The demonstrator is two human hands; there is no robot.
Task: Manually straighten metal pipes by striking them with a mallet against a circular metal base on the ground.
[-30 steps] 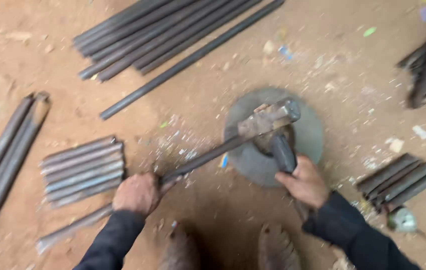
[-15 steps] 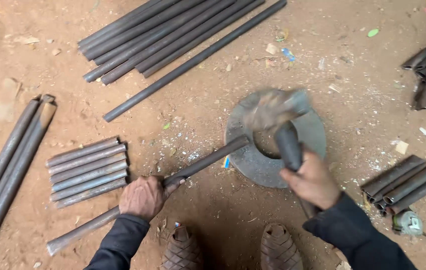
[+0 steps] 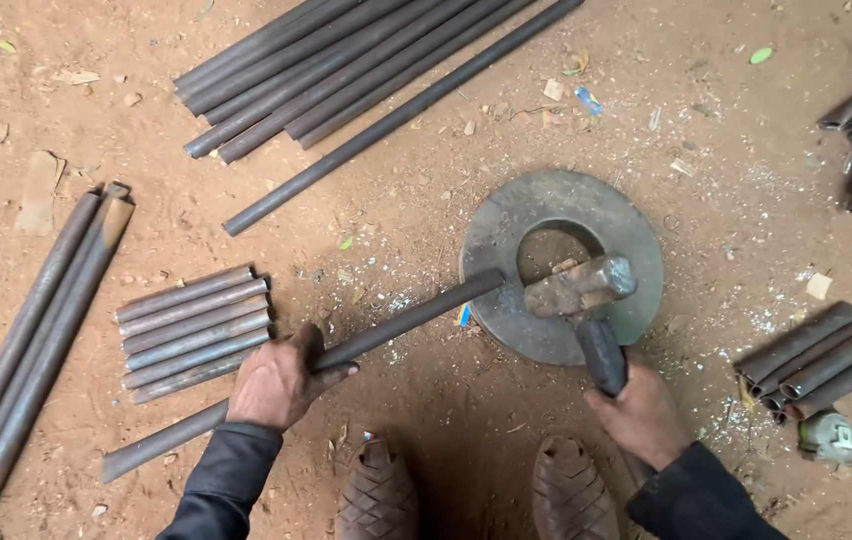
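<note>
Ground: reddish-brown bare dirt (image 3: pixel 426 200) fills the frame, strewn with metal filings and scraps of litter.
Left hand: the left hand (image 3: pixel 281 382), lower left of centre, is closed around a long dark steel pipe (image 3: pixel 396 322), gripping it about midway along.
Pipe: it runs slantwise from the lower left up toward the centre, its upper end resting on the left edge of the steel ring (image 3: pixel 636 250).
Ring: a thick, flat, grey disc with a round hole, lying on the dirt right of centre.
Right hand: the right hand (image 3: pixel 641 412), lower right, is wrapped around the dark handle of a sledgehammer (image 3: pixel 581 288).
Hammer head: it sits over the ring's lower part, just right of the pipe's end.
Short pipes: one bundle (image 3: pixel 196 330) lies at left beside the left hand, another (image 3: pixel 821 360) at right.
Long pipes: a stack (image 3: pixel 346 70) at upper centre, several more (image 3: pixel 31 330) along the left edge.
Feet: two woven shoes (image 3: pixel 471 495) at bottom centre.
</note>
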